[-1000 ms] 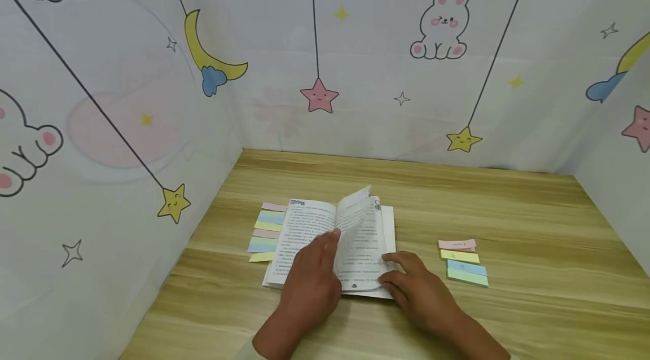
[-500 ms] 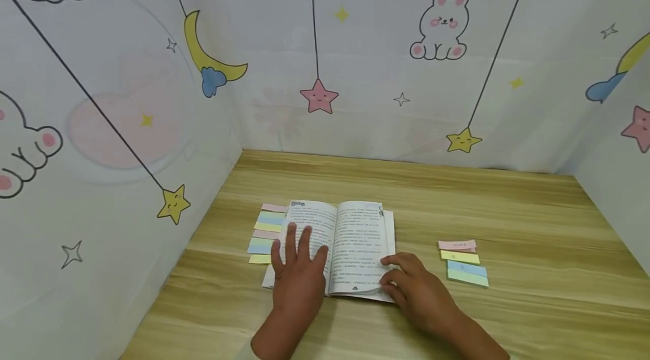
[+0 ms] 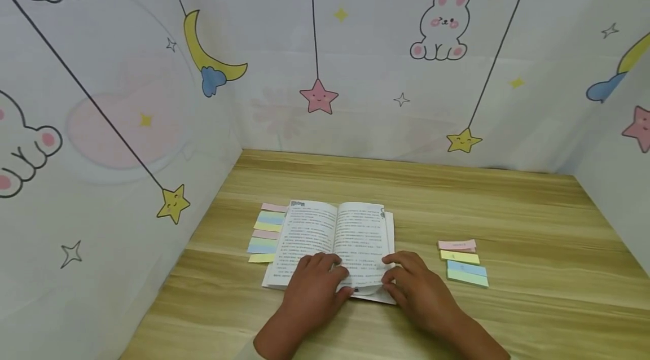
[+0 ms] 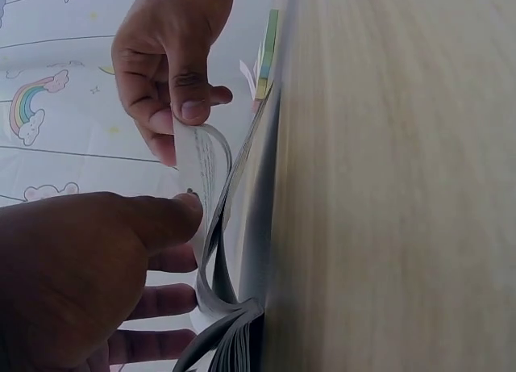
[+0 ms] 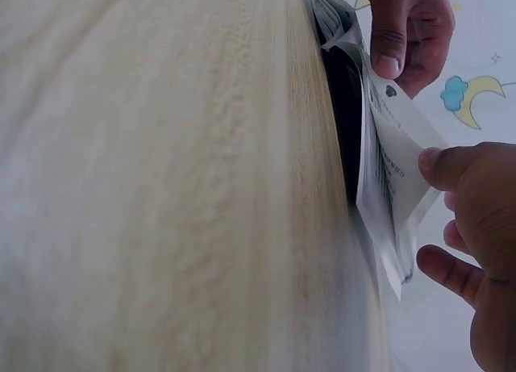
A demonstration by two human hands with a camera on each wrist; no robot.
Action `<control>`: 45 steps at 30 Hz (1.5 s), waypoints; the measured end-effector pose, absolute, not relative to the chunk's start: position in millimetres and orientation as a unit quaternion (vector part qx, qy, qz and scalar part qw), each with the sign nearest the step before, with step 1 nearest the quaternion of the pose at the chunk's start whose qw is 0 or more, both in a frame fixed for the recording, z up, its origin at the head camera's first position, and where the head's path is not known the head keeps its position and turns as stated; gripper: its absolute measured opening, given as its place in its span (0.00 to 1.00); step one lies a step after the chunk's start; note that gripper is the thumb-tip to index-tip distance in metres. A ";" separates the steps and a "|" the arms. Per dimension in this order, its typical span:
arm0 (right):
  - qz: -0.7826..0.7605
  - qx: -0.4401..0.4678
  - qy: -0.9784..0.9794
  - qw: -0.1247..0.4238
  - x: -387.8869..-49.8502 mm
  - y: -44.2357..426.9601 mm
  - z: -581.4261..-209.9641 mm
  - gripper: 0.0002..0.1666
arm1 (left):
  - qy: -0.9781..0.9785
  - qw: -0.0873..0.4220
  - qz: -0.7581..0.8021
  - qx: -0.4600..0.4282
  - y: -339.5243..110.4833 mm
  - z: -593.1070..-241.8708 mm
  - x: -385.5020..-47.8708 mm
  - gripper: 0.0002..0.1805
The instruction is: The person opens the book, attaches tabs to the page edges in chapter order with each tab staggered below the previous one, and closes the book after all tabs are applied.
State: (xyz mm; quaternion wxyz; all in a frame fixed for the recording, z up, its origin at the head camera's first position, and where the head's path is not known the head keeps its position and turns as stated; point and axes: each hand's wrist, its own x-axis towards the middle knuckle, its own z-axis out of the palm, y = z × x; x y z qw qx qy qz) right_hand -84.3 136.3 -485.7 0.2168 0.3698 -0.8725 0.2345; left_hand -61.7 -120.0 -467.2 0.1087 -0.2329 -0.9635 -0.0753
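An open book (image 3: 310, 236) lies on the table, printed pages facing up. My right hand (image 3: 421, 292) is at its lower right side; thumb and fingers pinch the edge of the right-hand page (image 5: 403, 146), whose lower corner lifts and curves. My left hand (image 3: 315, 286) rests over the bottom of the book near the middle. In the left wrist view its thumb (image 4: 181, 215) touches the page's bottom edge, the other fingers fairly straight beyond it. Coloured sticky tabs (image 3: 264, 244) in pink, green, blue and yellow stick out along the book's left edge.
Pads of sticky tabs (image 3: 464, 261) in pink, yellow, blue and green lie on the wooden table (image 3: 548, 236) to the right of the book. White cloth walls (image 3: 365, 123) printed with stars, moons and rabbits surround the table's back and sides.
A page that stood raised at the middle now lies flat on the left. My left hand pressed there, then moved to the right, down to the book's bottom edge. My right hand stays at the right page.
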 end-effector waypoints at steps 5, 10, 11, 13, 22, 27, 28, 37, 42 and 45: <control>0.241 0.343 -0.886 0.198 -82.5 135.9 -483.8 0.37 | -0.963 0.110 -0.082 -0.231 -120.1 -468.5 -62.7 0.12; 0.235 0.350 -0.885 0.197 -82.7 136.5 -484.4 0.33 | -0.965 0.119 -0.080 -0.220 -120.5 -469.1 -63.3 0.23; 0.230 0.356 -0.884 0.198 -83.1 136.7 -484.7 0.28 | -0.964 0.125 -0.079 -0.220 -120.8 -469.6 -63.6 0.27; 0.221 0.369 -0.881 0.200 -83.9 137.1 -485.6 0.19 | -0.961 0.147 -0.088 -0.218 -121.7 -470.4 -63.9 0.35; 0.220 0.382 -0.874 0.203 -84.9 137.1 -487.4 0.16 | -0.906 0.382 -0.120 -0.133 -127.9 -472.2 -71.1 0.49; 0.221 0.378 -0.876 0.203 -84.6 136.5 -487.9 0.14 | -0.920 0.392 -0.008 -0.023 -129.6 -466.2 -69.8 0.40; 0.221 0.378 -0.876 0.203 -84.4 136.3 -487.9 0.14 | -0.927 0.375 0.003 -0.016 -129.4 -465.5 -68.3 0.38; 0.220 0.372 -0.879 0.203 -84.2 135.2 -485.4 0.14 | -0.965 0.202 -0.105 -0.131 -122.0 -466.4 -59.9 0.18; 0.222 0.372 -0.877 0.207 -83.6 134.9 -484.1 0.15 | -0.962 0.131 -0.119 -0.207 -119.9 -469.3 -59.0 0.21; 0.223 0.374 -0.875 0.210 -84.2 135.0 -484.3 0.16 | -0.963 0.124 -0.111 -0.212 -120.0 -471.4 -59.1 0.21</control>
